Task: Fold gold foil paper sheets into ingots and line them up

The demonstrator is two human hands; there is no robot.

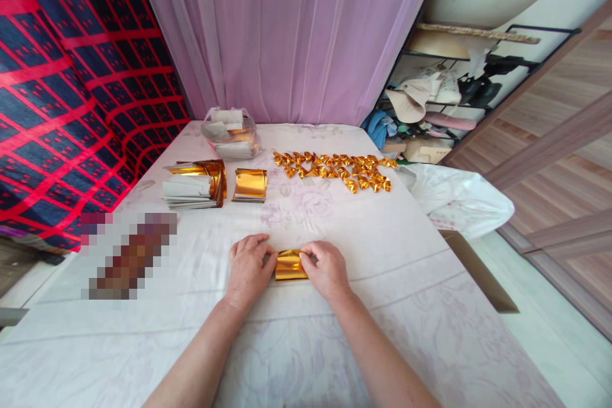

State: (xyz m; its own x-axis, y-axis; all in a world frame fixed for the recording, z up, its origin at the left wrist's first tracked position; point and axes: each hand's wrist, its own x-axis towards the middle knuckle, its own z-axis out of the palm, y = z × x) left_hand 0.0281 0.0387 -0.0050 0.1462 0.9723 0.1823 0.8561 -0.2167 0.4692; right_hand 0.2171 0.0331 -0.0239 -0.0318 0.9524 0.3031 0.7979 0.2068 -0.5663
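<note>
A sheet of gold foil paper lies on the table in front of me, its far edge bent or folded. My left hand grips the sheet's left edge between thumb and finger, the other fingers resting on the cloth. On the opposite side, my right hand pinches the upper right edge. Beyond the hands sits a small stack of gold foil sheets, and left of it a thicker fanned stack of foil paper. Several folded gold foil pieces are spread in rows at the back right.
A clear plastic bag with paper bundles stands at the table's far left. The tablecloth is pale and floral. A blurred patch covers something at left. Right of the table are a white plastic bag and a loaded shelf.
</note>
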